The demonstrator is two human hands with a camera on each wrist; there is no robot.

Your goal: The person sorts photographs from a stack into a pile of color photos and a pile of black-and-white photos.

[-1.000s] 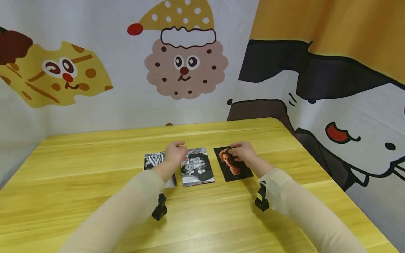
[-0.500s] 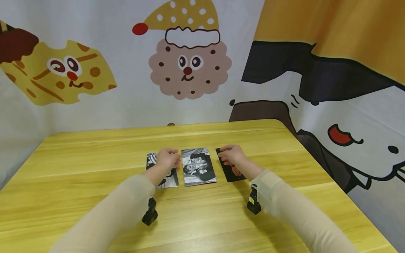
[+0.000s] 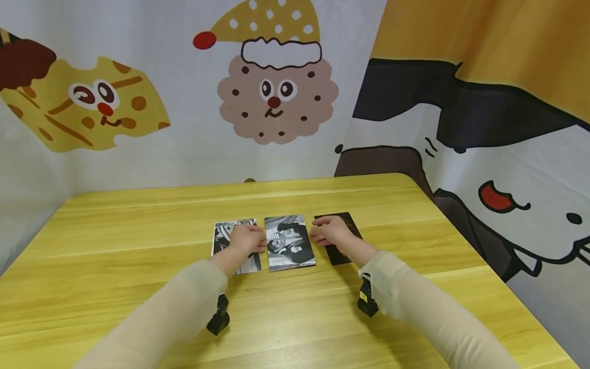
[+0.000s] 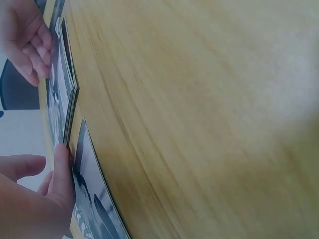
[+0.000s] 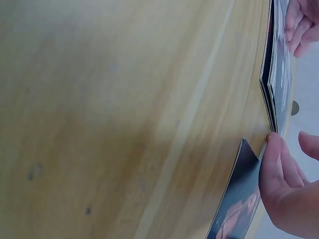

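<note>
The stack [image 3: 290, 245] lay on the bench [image 3: 276, 318] between a grey photo [image 3: 251, 265] and a dark photo [image 3: 340, 257]. Left hand [image 3: 245, 240] and right hand [image 3: 333, 232], fingers extended, gripping nothing, flanked its edges.

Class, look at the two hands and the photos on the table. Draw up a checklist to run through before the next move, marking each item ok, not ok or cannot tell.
1. Left hand and right hand at opposite sides of the middle stack: ok.
2. Layers of the stack flush: not ok, they look offset in the right wrist view.
3. Left photo apart from the stack: ok, bare table shows between.
4. Right photo apart from the stack: ok.
5. Left photo uncovered: not ok, a hand hides part.
6. How firmly either hand presses: cannot tell.
</note>
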